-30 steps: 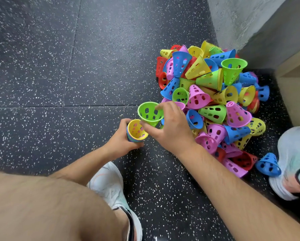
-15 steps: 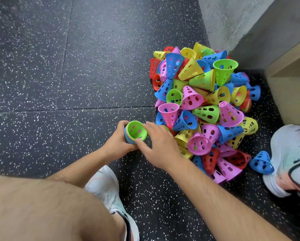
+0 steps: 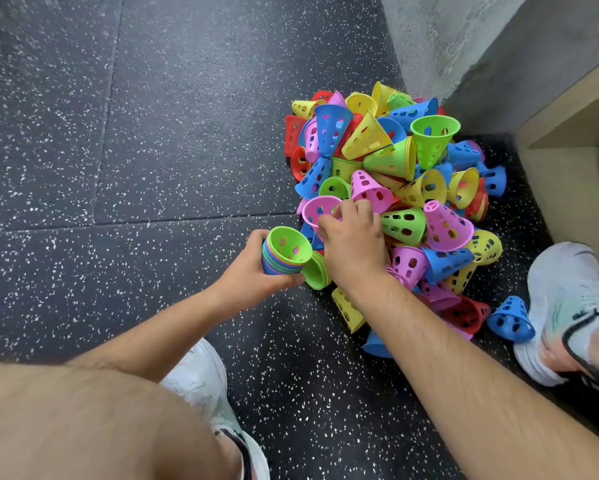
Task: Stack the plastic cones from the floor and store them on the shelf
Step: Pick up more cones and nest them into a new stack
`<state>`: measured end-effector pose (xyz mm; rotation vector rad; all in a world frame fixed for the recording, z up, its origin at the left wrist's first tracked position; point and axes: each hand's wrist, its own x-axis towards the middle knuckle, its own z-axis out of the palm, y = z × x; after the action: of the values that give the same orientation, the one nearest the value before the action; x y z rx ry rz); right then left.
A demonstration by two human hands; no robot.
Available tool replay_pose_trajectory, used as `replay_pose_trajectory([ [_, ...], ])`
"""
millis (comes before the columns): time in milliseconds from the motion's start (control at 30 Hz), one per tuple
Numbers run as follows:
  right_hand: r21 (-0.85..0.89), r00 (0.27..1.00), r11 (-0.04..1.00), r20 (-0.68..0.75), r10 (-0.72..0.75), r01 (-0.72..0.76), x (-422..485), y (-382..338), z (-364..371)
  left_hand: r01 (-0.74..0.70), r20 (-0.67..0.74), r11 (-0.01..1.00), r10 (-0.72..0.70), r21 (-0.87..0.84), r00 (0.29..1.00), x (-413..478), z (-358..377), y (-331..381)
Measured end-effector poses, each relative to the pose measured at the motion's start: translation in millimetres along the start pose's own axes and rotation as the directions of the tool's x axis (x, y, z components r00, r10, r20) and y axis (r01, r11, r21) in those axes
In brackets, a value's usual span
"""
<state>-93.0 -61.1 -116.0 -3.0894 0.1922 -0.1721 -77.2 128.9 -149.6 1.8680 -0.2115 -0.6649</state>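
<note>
Black speckled rubber floor [image 3: 152, 133] fills most of my view, spreading left of and beyond both hands. Grey concrete wall [image 3: 447, 36] stands well beyond the right hand. The pale wooden shelf unit [image 3: 568, 188] is off to that hand's right, and there's something green inside it that I can't identify.

The heap of perforated plastic cones [image 3: 412, 188] (red, blue, yellow, green, pink) lies on the floor straight ahead and right of the right hand, against the wall corner. None are on the shelf yet.

Left white sneaker [image 3: 201, 386] sits below the left forearm, and the right white sneaker [image 3: 565, 306] is well right of the right forearm.

Right hand [image 3: 353, 247] is at the heap's near edge, fingers curled over the rim of a pink plastic cone [image 3: 317, 209], open end up. Left hand [image 3: 246, 282] is just left of the right, wrapped round a nested multicolour cone stack [image 3: 284, 251] with a green one on top, mouth tilted toward me.

A green plastic cone on its side [image 3: 315, 271] lies between the two hands, touching the stack. A loose blue plastic cone [image 3: 509, 318] lies right of the right forearm, just beside the right sneaker.
</note>
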Motion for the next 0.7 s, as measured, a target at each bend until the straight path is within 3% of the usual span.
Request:
replay_pose_trajectory([
  [100,0.281,0.994,0.960,-0.105,0.010,0.020,-8,1,-6,0.008,-0.003,1.000,-0.008,0.016,1.000,-2,2,-1],
  [267,0.598,0.988,0.801,-0.108,0.110,-0.024,-27,3,-22,0.011,0.013,1.000,-0.011,0.016,1.000,-7,4,-1],
  [367,0.628,0.984,0.777,-0.120,0.131,-0.027,-42,4,-25,-0.001,0.018,1.000,0.001,0.009,1.000,-10,4,1],
  [533,0.588,0.999,0.809,-0.035,0.039,-0.011,-67,-2,-20,-0.006,0.013,1.000,0.006,-0.011,1.000,-16,5,4],
  [700,0.658,0.974,0.753,0.188,-0.122,-0.033,-85,-1,-27,0.027,0.017,1.000,-0.027,0.016,0.999,-32,4,4],
])
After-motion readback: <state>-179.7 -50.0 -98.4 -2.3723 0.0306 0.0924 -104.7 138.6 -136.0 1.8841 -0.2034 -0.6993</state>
